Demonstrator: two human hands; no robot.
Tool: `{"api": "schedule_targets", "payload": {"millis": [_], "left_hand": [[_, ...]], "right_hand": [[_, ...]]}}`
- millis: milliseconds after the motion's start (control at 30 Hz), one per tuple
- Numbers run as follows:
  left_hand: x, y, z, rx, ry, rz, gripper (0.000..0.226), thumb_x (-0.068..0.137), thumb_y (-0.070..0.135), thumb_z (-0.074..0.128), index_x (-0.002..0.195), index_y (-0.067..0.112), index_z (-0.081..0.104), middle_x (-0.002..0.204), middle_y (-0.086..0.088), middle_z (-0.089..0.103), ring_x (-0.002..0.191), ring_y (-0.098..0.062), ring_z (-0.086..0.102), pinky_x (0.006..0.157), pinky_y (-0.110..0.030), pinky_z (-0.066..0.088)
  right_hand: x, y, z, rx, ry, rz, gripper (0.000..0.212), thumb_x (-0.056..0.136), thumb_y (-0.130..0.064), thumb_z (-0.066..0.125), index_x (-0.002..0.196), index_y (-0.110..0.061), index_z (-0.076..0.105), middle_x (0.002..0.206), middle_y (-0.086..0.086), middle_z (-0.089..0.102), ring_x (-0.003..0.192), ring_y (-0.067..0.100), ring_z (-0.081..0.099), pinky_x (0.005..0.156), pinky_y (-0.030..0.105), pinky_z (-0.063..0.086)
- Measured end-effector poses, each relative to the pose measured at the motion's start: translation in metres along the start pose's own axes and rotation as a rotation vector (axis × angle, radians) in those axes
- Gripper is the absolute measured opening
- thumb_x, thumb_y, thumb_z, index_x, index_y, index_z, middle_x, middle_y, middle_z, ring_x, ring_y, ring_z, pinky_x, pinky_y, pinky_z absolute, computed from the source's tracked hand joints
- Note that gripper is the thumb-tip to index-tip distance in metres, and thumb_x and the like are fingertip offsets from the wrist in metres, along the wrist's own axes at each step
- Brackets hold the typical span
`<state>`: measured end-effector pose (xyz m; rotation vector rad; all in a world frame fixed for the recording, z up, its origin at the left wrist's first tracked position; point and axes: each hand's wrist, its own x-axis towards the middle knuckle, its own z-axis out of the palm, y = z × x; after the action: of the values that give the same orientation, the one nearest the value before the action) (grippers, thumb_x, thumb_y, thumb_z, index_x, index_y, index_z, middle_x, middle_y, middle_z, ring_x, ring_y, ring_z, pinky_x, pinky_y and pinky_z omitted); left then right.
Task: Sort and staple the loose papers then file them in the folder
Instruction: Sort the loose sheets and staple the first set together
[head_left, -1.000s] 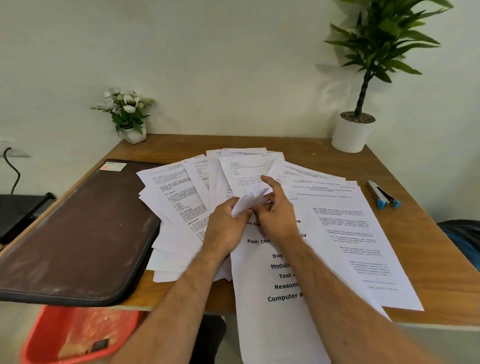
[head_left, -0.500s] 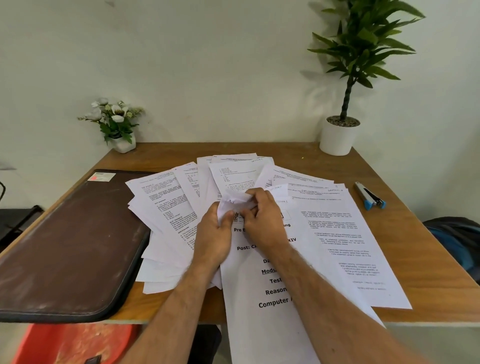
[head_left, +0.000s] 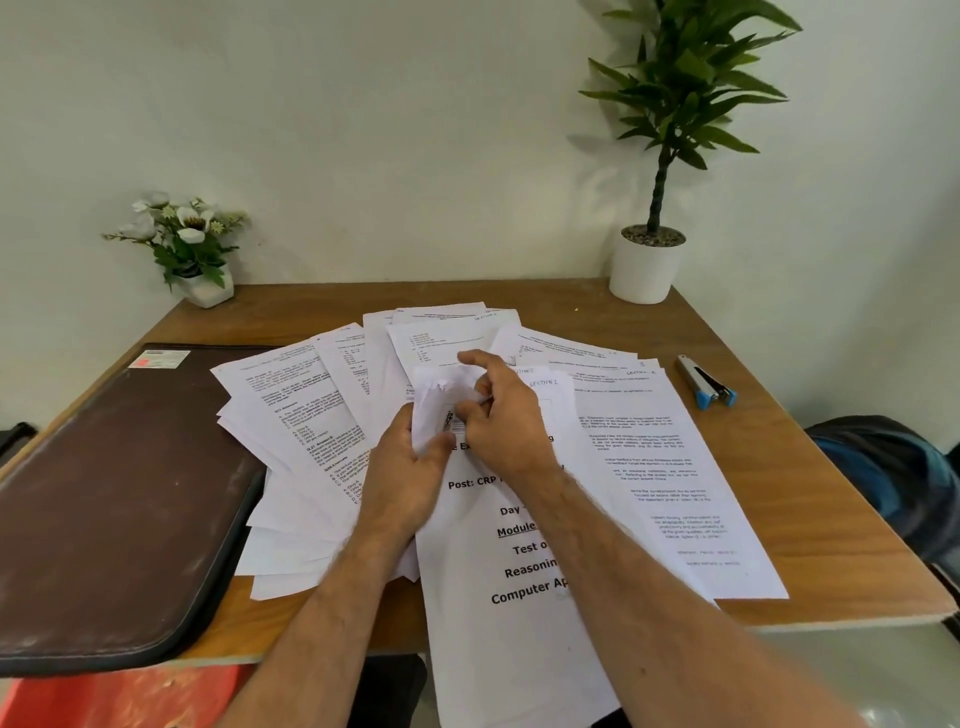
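Note:
Several loose printed papers (head_left: 291, 415) lie fanned across the middle of the wooden table (head_left: 810, 519). A large-print cover sheet (head_left: 498, 623) hangs over the front edge. Its crumpled top corner (head_left: 441, 395) is pinched between my left hand (head_left: 410, 478) and my right hand (head_left: 504, 415), both curled round the folded paper. The dark brown folder (head_left: 119, 499) lies closed at the table's left. A stapler (head_left: 706, 382) with blue ends rests at the right, out of reach of both hands.
A small white pot of flowers (head_left: 192, 254) stands at the back left and a tall potted plant (head_left: 649, 260) at the back right. A red bin (head_left: 130, 696) sits below the front edge. A dark blue bag (head_left: 893, 483) lies to the right.
Both hands have worked the cover sheet's top corner, which is more unfolded and raised now. The camera view has shifted slightly; the other papers have not moved.

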<state>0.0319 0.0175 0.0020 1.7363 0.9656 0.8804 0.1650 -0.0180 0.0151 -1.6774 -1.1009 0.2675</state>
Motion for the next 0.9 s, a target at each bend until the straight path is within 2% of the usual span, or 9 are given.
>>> {"api": "schedule_targets", "payload": {"millis": [133,233,300,433,500,567,667,800,900], "left_hand": [[0.001,-0.002,0.004,0.056,-0.027,-0.001,0.029,0.097,0.022,0.061,0.123,0.036,0.063,0.099,0.015,0.072,0.088,-0.003,0.067,0.075,-0.029,0.054],[0.001,0.003,0.012,0.14,-0.038,-0.014,0.021,0.096,0.021,0.06,0.111,0.034,0.064,0.087,0.011,0.071,0.078,-0.007,0.065,0.066,-0.029,0.051],[0.001,0.006,0.018,0.174,-0.034,-0.008,0.02,0.095,0.021,0.06,0.111,0.032,0.064,0.085,0.01,0.07,0.074,-0.005,0.064,0.062,-0.026,0.048],[-0.002,0.007,0.022,0.159,-0.021,0.007,0.018,0.097,0.025,0.061,0.113,0.031,0.066,0.085,0.012,0.07,0.071,0.004,0.062,0.055,-0.01,0.042],[-0.007,0.008,0.021,0.122,0.043,0.032,0.01,0.098,0.034,0.062,0.101,0.028,0.07,0.079,0.013,0.069,0.069,0.004,0.062,0.056,-0.009,0.042],[-0.009,0.009,0.017,-0.001,0.201,0.002,0.016,0.098,0.036,0.061,0.092,0.027,0.073,0.077,0.016,0.07,0.074,0.005,0.062,0.06,-0.007,0.041],[0.007,0.006,0.008,-0.021,0.385,-0.083,0.016,0.101,0.023,0.058,0.102,0.023,0.074,0.096,0.013,0.071,0.094,-0.003,0.064,0.075,-0.008,0.041],[0.046,0.001,-0.011,0.233,0.295,-0.157,0.032,0.095,0.012,0.061,0.127,0.014,0.065,0.13,-0.004,0.065,0.122,-0.022,0.058,0.095,-0.022,0.04],[0.058,-0.012,-0.016,0.477,0.154,-0.183,0.057,0.09,0.034,0.071,0.141,0.014,0.056,0.135,-0.009,0.064,0.126,-0.029,0.057,0.104,-0.037,0.044]], "right_hand": [[-0.002,0.003,0.001,-0.035,-0.064,0.016,0.063,0.082,-0.001,0.06,0.138,-0.028,0.054,0.099,-0.009,0.053,0.095,0.014,0.056,0.091,0.027,0.049],[-0.002,0.012,-0.004,-0.016,-0.051,0.103,0.054,0.078,-0.003,0.062,0.126,-0.027,0.062,0.112,-0.001,0.061,0.104,0.014,0.059,0.095,0.031,0.05],[-0.003,0.016,-0.008,-0.008,-0.024,0.14,0.04,0.076,-0.005,0.063,0.111,-0.025,0.066,0.104,-0.003,0.066,0.096,0.012,0.062,0.086,0.032,0.053],[-0.007,0.019,-0.014,0.066,0.052,0.203,0.021,0.079,-0.007,0.068,0.089,-0.025,0.062,0.075,-0.01,0.065,0.065,0.002,0.057,0.061,0.018,0.046],[-0.012,0.021,-0.013,0.101,0.067,0.225,0.017,0.08,-0.008,0.07,0.081,-0.022,0.061,0.071,-0.005,0.066,0.06,0.007,0.057,0.056,0.023,0.047],[-0.015,0.022,-0.011,0.111,0.06,0.226,0.018,0.079,-0.007,0.071,0.077,-0.021,0.06,0.073,0.001,0.067,0.063,0.013,0.059,0.057,0.028,0.05],[-0.014,0.023,-0.009,0.07,0.024,0.205,0.02,0.079,-0.006,0.072,0.077,-0.022,0.061,0.079,0.0,0.067,0.071,0.012,0.063,0.063,0.022,0.048],[-0.008,0.017,-0.007,0.046,0.004,0.176,0.02,0.081,-0.006,0.073,0.078,-0.022,0.061,0.079,-0.003,0.065,0.069,0.005,0.058,0.06,0.011,0.041],[-0.013,0.019,-0.002,0.061,-0.003,0.187,0.019,0.081,-0.006,0.072,0.079,-0.022,0.062,0.08,-0.002,0.066,0.072,0.009,0.061,0.065,0.018,0.045]]}}
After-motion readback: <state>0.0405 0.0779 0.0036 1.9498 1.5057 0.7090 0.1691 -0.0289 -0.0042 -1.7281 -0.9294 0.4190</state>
